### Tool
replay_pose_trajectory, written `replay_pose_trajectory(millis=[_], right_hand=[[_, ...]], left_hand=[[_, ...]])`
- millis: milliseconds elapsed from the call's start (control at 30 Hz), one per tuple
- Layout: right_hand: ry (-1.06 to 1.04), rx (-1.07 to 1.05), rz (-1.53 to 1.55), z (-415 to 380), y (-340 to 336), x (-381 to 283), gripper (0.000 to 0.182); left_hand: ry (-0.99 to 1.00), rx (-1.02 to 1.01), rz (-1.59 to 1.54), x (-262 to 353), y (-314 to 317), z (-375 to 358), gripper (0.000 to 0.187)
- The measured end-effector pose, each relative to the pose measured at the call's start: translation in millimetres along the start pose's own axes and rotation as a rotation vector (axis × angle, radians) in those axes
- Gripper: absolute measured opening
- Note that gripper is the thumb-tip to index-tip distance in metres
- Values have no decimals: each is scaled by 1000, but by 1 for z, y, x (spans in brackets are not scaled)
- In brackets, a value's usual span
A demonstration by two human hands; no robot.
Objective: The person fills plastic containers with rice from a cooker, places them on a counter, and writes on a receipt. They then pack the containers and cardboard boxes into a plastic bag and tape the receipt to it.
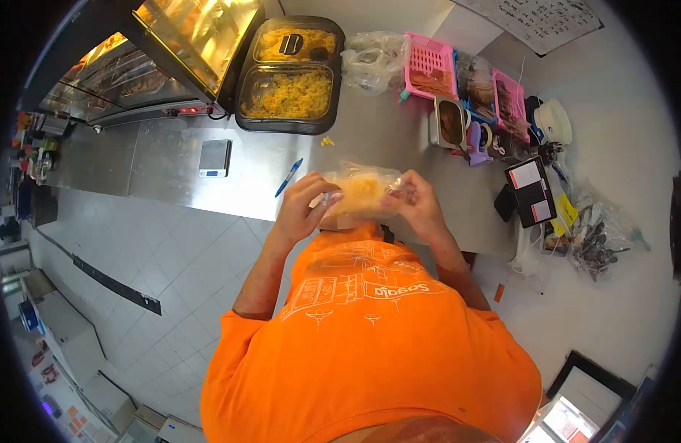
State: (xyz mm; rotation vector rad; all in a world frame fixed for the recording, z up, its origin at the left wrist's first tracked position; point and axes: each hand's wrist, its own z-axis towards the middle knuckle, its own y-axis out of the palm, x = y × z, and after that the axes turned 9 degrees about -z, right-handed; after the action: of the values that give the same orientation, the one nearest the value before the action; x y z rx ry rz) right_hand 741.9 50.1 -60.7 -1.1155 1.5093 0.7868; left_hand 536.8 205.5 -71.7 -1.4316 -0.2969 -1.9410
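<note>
My left hand (pixel 302 205) pinches the left side of a clear plastic bag (pixel 361 190) with yellow-orange food in it. On the bag's opposite side, the fingers of my right hand (pixel 423 208) are closed on the plastic near its upper corner. The bag is held close to my body, over the front edge of the steel counter (pixel 384 140). A blue pen (pixel 289 178) lies just left of my left hand. A few yellow food crumbs (pixel 327 141) are on the counter beyond the bag.
A black two-part food warmer (pixel 289 127) holds yellow rice-like food. Beside it stand a lit glass display case (pixel 200 44) and a small digital scale (pixel 215 159). Clear plastic bags (pixel 373 63), pink baskets (pixel 431 63), a metal container (pixel 449 122) and a black card stand (pixel 531 192) line the right.
</note>
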Motion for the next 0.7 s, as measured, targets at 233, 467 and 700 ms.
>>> replay_pose_trajectory(millis=[233, 467, 700], right_hand=[[-42, -98, -62, 13, 24, 12, 51], [-56, -96, -9, 14, 32, 19, 45], [5, -133, 139, 6, 24, 10, 41]], left_hand=[[93, -178, 78, 3, 11, 20, 15], [-90, -195, 172, -12, 23, 17, 29], [-38, -310, -84, -47, 6, 22, 63]])
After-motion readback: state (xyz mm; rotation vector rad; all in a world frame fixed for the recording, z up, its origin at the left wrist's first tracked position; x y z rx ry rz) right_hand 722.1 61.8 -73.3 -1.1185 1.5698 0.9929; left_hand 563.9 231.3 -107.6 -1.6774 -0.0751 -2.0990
